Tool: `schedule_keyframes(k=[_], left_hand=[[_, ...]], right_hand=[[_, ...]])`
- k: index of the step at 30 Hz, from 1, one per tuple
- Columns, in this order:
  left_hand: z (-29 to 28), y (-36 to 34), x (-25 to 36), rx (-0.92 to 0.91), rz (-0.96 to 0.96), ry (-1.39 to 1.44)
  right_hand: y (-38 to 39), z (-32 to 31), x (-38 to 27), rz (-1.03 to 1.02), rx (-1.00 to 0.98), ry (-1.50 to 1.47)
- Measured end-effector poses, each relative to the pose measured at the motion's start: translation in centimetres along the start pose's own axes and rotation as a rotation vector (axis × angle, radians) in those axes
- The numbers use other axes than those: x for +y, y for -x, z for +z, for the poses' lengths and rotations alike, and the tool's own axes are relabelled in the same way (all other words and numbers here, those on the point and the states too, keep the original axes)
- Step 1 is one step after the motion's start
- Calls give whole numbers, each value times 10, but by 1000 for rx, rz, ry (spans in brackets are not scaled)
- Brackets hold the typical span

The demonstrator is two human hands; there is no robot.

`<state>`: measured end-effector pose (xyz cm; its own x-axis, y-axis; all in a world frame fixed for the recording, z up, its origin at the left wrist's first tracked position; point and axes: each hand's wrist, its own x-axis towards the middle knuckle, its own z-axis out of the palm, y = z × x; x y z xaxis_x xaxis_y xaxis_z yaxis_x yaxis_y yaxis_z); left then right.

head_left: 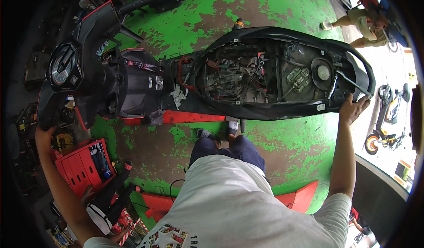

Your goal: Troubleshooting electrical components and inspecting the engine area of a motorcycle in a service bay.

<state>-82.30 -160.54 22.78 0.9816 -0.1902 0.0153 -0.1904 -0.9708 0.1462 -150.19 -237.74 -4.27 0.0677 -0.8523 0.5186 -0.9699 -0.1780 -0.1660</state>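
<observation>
A black motor scooter (282, 112) stands crosswise in front of me, its front end to the left and its tail to the right. Its seat is off, so engine parts (234, 73) and a pale round cap (323, 72) show inside the open body. My left hand (45, 137) is closed at the near end of the handlebar (46, 109); the fingertips are partly hidden. At the tail, my right hand (352, 109) grips the near rear edge of the body, its fingers over the rim. A slim metal bar (353, 83) lies across the tail opening beside it.
A pale crumpled rag (178, 96) rests on the scooter's middle. Below it is a red platform (190, 117) on the worn green floor (304, 146). A red tool cabinet (81, 166) and another person (99, 215) are at lower left. An orange-wheeled small vehicle (372, 143) stands at right.
</observation>
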Motion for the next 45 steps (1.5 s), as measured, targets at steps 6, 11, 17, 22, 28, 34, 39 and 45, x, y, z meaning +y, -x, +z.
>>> schedule_keyframes(k=[6,11,17,22,28,34,39,45], left_hand=[[-1,0,2,-29,-43,17],[-2,5,10,-13,-24,-1],[-1,7,13,19,-3,-42],[-1,4,11,-43,-46,22],[-3,12,26,15,67,-45],[-6,11,29,-64,-72,-109],[-2,6,12,44,89,-93],[-1,2,6,49,79,-111]], right_hand=[[-1,0,0,-4,-2,-11],[0,0,0,-19,10,-21],[0,-2,-2,2,-8,-44],[0,-2,-3,-6,-8,-30],[0,-3,-3,-13,-1,-39],[0,-4,-5,3,-5,-24],[0,-4,-5,1,1,-37],[0,-3,-5,15,1,-53]])
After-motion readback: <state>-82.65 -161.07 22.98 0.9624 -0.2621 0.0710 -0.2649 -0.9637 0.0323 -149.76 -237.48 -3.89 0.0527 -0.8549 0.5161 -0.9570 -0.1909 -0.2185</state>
